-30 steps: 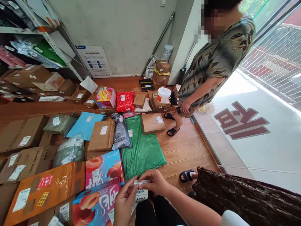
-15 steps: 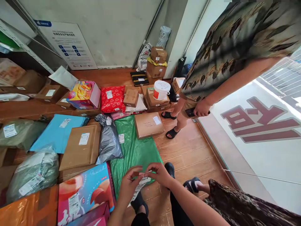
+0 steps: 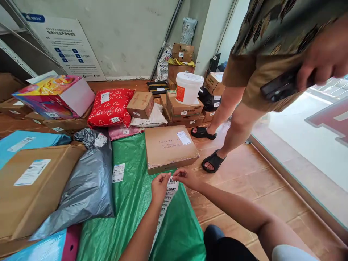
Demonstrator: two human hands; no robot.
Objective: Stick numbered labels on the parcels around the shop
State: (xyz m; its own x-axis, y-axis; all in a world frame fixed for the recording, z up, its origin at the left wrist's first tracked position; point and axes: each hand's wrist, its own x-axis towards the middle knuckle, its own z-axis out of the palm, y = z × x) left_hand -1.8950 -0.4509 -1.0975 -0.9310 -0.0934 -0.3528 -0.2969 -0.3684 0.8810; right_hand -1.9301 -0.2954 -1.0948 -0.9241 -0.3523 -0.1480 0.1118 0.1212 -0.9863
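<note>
My left hand (image 3: 160, 186) pinches the top left edge of a long strip of numbered labels (image 3: 168, 197), printed with barcodes. My right hand (image 3: 187, 178) is closed on the strip's top right corner, its fingertips close to the left ones. The strip hangs down past my left forearm, over a large green plastic parcel (image 3: 133, 203). Just beyond my hands lies a flat brown cardboard box (image 3: 168, 145) with a white shipping label (image 3: 183, 137) on its top. Its front edge is near my fingertips, and I cannot tell a touch.
Left of the green parcel are a grey plastic bag (image 3: 92, 185) and a brown carton (image 3: 32, 195). Behind lie a red heart-patterned parcel (image 3: 111, 108), a small box (image 3: 140, 105) and a white bucket (image 3: 188, 88) on cartons. A person in black sandals (image 3: 213, 161) stands at right, holding a phone (image 3: 282, 85).
My hands and the label strip have moved forward, nearer the flat box. The view has come closer to the parcels. Both hands still pinch the strip.
</note>
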